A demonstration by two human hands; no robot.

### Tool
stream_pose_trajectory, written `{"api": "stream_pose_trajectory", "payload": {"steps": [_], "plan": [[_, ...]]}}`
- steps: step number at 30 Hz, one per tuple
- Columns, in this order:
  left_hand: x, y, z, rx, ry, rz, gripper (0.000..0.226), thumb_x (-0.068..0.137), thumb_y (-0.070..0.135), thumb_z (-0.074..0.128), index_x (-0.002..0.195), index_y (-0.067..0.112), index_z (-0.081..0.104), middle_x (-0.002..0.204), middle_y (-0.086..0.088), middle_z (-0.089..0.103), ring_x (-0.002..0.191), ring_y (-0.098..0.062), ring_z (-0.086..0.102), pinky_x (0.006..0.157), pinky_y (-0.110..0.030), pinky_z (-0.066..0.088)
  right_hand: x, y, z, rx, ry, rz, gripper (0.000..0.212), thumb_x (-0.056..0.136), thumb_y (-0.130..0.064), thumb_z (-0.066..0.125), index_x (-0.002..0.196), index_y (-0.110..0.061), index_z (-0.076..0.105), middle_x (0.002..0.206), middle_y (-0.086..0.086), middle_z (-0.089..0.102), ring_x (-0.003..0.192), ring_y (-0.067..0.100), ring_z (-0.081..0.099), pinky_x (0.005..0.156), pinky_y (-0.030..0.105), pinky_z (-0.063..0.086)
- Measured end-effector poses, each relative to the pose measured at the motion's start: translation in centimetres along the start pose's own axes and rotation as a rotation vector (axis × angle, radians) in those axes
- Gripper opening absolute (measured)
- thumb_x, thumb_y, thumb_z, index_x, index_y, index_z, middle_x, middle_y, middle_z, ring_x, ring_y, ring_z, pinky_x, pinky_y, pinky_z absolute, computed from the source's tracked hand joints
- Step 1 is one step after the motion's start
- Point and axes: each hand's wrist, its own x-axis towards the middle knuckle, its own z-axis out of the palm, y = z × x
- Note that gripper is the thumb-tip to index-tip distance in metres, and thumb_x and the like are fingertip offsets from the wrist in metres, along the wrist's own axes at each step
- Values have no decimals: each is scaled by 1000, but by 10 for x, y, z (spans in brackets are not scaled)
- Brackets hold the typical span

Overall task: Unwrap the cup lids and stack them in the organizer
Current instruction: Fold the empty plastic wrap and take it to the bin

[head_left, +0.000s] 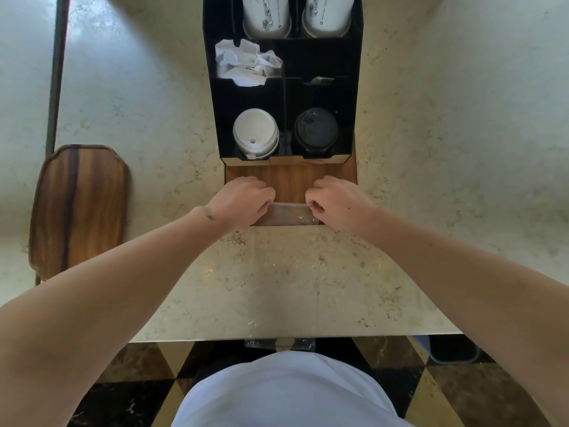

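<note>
The left hand (243, 200) and the right hand (335, 201) each pinch one end of a clear plastic wrapper (289, 214), stretched flat between them. Just past the hands stands a black box organizer (355, 87). Its nearest left slot holds white round cup lids (255, 132), the right slot black lids (316, 131). Farther back sit crumpled white paper (246, 63) and tall white paper cups (266, 16).

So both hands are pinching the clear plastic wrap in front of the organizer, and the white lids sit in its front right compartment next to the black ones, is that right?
Not quite. In the head view the white lids sit in the organizer's front left compartment, and the black lids are in the front right one. The rest holds: the left hand and right hand both pinch the clear plastic wrap in front of it.
</note>
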Motion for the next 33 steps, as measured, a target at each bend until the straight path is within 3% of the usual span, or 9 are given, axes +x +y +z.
{"api": "stream_pose_trajectory", "payload": {"steps": [4, 8, 12, 16, 18, 21, 24, 28, 33], "plan": [[-9, -3, 10, 120, 77, 87, 9, 90, 4, 66, 92, 9, 73, 90, -7, 68, 86, -28, 61, 76, -42, 50, -4, 0, 6, -113, 23, -46, 10, 92, -4, 62, 92, -10, 69, 90, 5, 61, 83, 23, 57, 71, 38, 52], [-16, -6, 17, 190, 68, 132, 21, 83, -1, 70, 102, 7, 75, 100, -9, 68, 89, -30, 61, 74, -41, 49, -8, -1, 12, -219, -5, -99, 24, 82, 6, 69, 103, -6, 72, 99, 10, 64, 86, 27, 61, 71, 39, 52], [-25, -1, 14, 126, 164, 90, 25, 98, 20, 57, 106, 5, 74, 104, -11, 69, 88, -30, 62, 75, -43, 52, -21, -4, 14, -317, -37, -117, 35, 90, -3, 56, 123, -9, 68, 111, 8, 63, 90, 25, 60, 78, 37, 48], [-34, 7, 18, 35, 251, -31, 20, 98, 20, 66, 97, 5, 78, 99, -12, 70, 84, -33, 62, 72, -45, 53, -29, -12, 15, -241, -45, -22, 43, 98, -15, 49, 140, -10, 58, 124, 5, 57, 98, 22, 57, 84, 38, 48], [-34, 12, 16, -32, 248, -122, 16, 95, 17, 70, 93, 5, 80, 98, -13, 70, 85, -35, 62, 73, -46, 54, -25, -17, 12, -139, -23, 55, 37, 101, -22, 49, 133, -14, 65, 118, 4, 60, 97, 22, 59, 84, 39, 50], [-25, 15, 13, -96, 204, -234, 15, 95, 18, 70, 93, 7, 80, 97, -11, 70, 89, -32, 59, 74, -43, 52, -16, -20, 7, 46, 22, 181, 26, 101, -28, 55, 107, -18, 78, 98, 0, 63, 84, 17, 60, 76, 37, 55], [-13, 17, 11, -181, 148, -348, 12, 93, 21, 71, 98, 11, 75, 95, -5, 65, 93, -27, 54, 72, -38, 46, -2, -19, 4, 154, 0, 294, 17, 93, -35, 71, 87, -20, 75, 88, -4, 59, 73, 13, 57, 64, 32, 53], [3, 14, 8, -275, 10, -461, 29, 88, 23, 75, 114, 20, 64, 89, 7, 56, 101, -21, 51, 73, -32, 38, 12, -16, 4, 236, -99, 371, 21, 87, -31, 79, 99, -21, 65, 95, -4, 58, 81, 16, 59, 68, 32, 49], [9, 8, 3, -293, -165, -436, 8, 88, 22, 74, 88, 26, 67, 95, 3, 53, 100, -20, 47, 76, -32, 38, 14, -12, 3, 214, -180, 286, 6, 90, -22, 74, 90, -22, 68, 94, -7, 54, 83, 14, 58, 65, 25, 44]]}}
